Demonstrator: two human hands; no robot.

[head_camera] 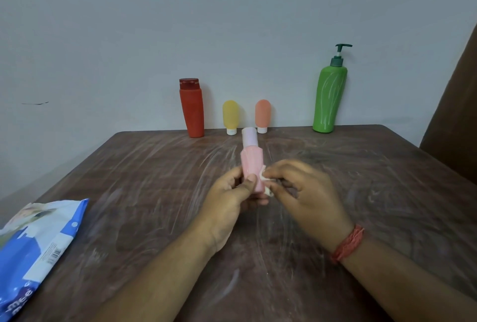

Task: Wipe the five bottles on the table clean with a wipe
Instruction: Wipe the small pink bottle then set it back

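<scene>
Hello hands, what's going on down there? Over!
Left hand grips pink bottle. Right hand pinches wipe against it. Four bottles wait by wall. Nothing in the way.

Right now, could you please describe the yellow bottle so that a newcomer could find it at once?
Look along the far edge of the brown table, by the wall. Between the tall red bottle and the peach bottle stands the yellow bottle. It is small, rounded on top, resting on a white cap, and the only yellow one.
</scene>
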